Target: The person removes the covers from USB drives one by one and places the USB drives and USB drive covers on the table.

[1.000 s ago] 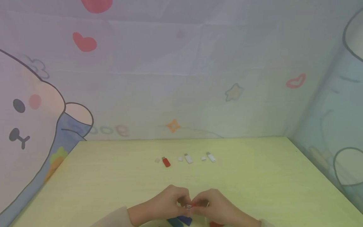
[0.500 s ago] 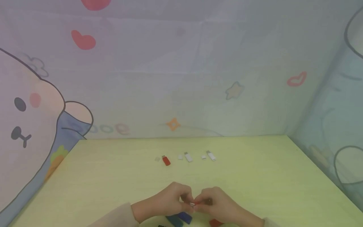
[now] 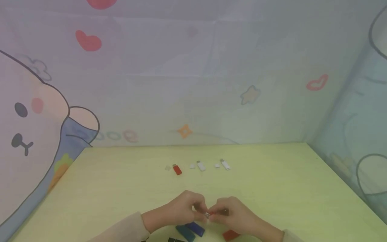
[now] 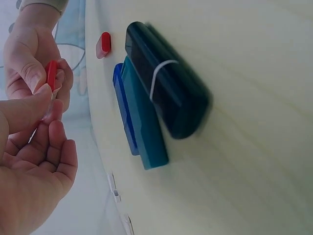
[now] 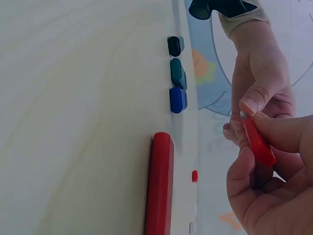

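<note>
Faint letters (image 3: 115, 135) stand in a row on the cloth backdrop (image 3: 169, 84), just above the worktop's (image 3: 127, 181) far edge, near its left corner; they seem to include "oo", the whole word unclear.

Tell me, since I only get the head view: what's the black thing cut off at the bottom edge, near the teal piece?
Observer: The left wrist view shows far more of it: a long dark stick with rounded ends.
Operator: And the red piece being held? I see only a sliver.
Observer: The right wrist view shows its red body running back to a blunt end within the grasp of the right hand.
</note>
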A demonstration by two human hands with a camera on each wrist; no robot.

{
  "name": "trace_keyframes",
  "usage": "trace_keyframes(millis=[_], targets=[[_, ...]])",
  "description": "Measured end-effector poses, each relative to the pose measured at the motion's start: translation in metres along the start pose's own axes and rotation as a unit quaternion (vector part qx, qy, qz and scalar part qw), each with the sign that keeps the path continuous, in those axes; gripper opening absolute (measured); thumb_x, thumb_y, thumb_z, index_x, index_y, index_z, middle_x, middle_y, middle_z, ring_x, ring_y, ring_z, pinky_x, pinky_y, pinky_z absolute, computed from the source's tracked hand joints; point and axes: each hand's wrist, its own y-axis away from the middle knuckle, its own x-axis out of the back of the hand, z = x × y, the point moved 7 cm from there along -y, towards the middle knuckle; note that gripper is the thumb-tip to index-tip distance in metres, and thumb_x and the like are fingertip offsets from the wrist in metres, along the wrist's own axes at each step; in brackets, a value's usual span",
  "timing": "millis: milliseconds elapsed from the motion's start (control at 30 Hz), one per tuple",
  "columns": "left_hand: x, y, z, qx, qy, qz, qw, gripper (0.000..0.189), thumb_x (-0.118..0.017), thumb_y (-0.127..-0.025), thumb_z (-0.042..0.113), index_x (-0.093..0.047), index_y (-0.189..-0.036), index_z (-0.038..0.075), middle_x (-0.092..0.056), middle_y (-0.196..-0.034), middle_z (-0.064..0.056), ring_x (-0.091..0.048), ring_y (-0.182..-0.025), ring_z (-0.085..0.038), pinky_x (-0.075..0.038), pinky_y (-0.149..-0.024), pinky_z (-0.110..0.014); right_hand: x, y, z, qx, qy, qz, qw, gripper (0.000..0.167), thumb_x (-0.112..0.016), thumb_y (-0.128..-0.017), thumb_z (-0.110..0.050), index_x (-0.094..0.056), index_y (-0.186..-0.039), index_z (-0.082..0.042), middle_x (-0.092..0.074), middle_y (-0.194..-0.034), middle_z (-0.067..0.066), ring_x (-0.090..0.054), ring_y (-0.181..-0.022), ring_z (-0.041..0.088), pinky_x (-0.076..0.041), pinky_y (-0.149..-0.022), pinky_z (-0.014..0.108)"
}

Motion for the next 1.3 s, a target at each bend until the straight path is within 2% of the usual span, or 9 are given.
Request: trace_keyframes(millis=[200,533,800,967,1100,1300], targets=[[0.004,-0.009,0.004,-0.011,-0.021,-0.004,0.9997,0.008,-0.076,-0.08,0.005,-0.068,-0.084,0.006,-0.073,-0.084,-0.005,-0.063,-0.081,0.001,-0.049,-0.077,-0.019,0.009,-0.001,0.001,-0.003,0.001,-0.001,1.0,0.021,-0.069,-0.088,-0.018,-0.075,-0.098,-0.001,-0.062,-0.073,-0.004,-0.047,-0.069,-0.004,-0.048,-0.064,0.019],[0.017,-0.03,0.013,-0.021,-0.055,0.019,0.9981,0.007,-0.076,-0.08,0.006,-0.071,-0.085,0.007,-0.072,-0.082,-0.002,-0.062,-0.08,0.0,-0.05,-0.075,-0.02,0.033,-0.008,0.002,0.002,0.015,-0.005,0.9999,0.023,-0.066,-0.09,-0.021,-0.074,-0.103,-0.002,-0.055,-0.071,-0.008,-0.045,-0.06,-0.002,-0.043,-0.055,0.019],[0.025,-0.052,0.018,-0.012,-0.066,0.03,0.9973,0.008,-0.076,-0.08,0.007,-0.072,-0.087,0.008,-0.071,-0.082,0.001,-0.063,-0.078,-0.004,-0.05,-0.071,-0.022,0.054,-0.015,0.01,-0.027,0.0,-0.001,0.9996,0.021,-0.065,-0.092,-0.014,-0.073,-0.105,0.0,-0.051,-0.07,-0.007,-0.043,-0.058,0.002,-0.039,-0.051,0.021],[0.028,-0.065,0.019,0.004,-0.066,0.028,0.9974,0.006,-0.075,-0.082,0.009,-0.071,-0.087,0.009,-0.07,-0.082,0.002,-0.06,-0.075,-0.003,-0.05,-0.068,-0.023,0.066,-0.017,0.012,-0.021,-0.008,-0.001,0.9997,0.021,-0.063,-0.093,-0.01,-0.072,-0.106,0.003,-0.052,-0.071,-0.004,-0.043,-0.058,0.004,-0.04,-0.052,0.022],[0.032,-0.077,0.019,0.011,-0.074,0.026,0.9968,0.006,-0.074,-0.083,0.012,-0.07,-0.087,0.011,-0.07,-0.083,0.004,-0.061,-0.076,-0.004,-0.05,-0.069,-0.023,0.076,-0.021,0.017,-0.018,-0.003,0.0,0.9998,0.021,-0.062,-0.093,-0.009,-0.071,-0.106,0.004,-0.052,-0.071,-0.003,-0.043,-0.059,0.004,-0.04,-0.054,0.023],[0.038,-0.094,0.02,0.002,-0.063,0.025,0.9977,0.005,-0.073,-0.084,0.01,-0.072,-0.088,0.009,-0.07,-0.087,0.002,-0.063,-0.083,-0.008,-0.051,-0.075,-0.025,0.092,-0.028,0.025,-0.025,0.014,0.003,0.9996,0.021,-0.062,-0.093,-0.009,-0.071,-0.106,0.005,-0.05,-0.07,-0.004,-0.041,-0.058,0.005,-0.04,-0.054,0.023]])
